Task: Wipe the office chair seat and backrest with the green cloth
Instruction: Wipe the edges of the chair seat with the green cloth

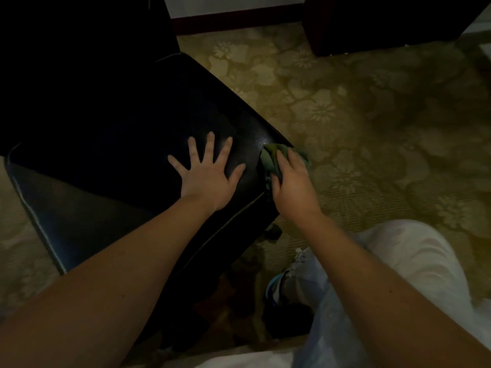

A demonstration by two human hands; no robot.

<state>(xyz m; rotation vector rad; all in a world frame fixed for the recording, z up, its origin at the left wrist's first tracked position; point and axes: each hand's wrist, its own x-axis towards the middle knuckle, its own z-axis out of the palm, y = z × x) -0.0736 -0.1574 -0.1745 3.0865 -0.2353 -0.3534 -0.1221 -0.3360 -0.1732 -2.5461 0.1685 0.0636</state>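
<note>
The chair seat (119,123) is black, smooth and a little shiny. It has a thin pale line sewn along its edges. It is turned so one corner points to the near right. The backrest (79,27) stands up at the far left and is too dark to see well. The green cloth (269,158) is small and scrunched up. It sits on the right edge of the seat, under the right hand (291,181), which holds it.

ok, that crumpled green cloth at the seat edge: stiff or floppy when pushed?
Probably floppy: the crumpled green cloth bunches in folds under the right hand. Likely slides easily, since the glossy black chair seat shows a sheen beside it.
</note>
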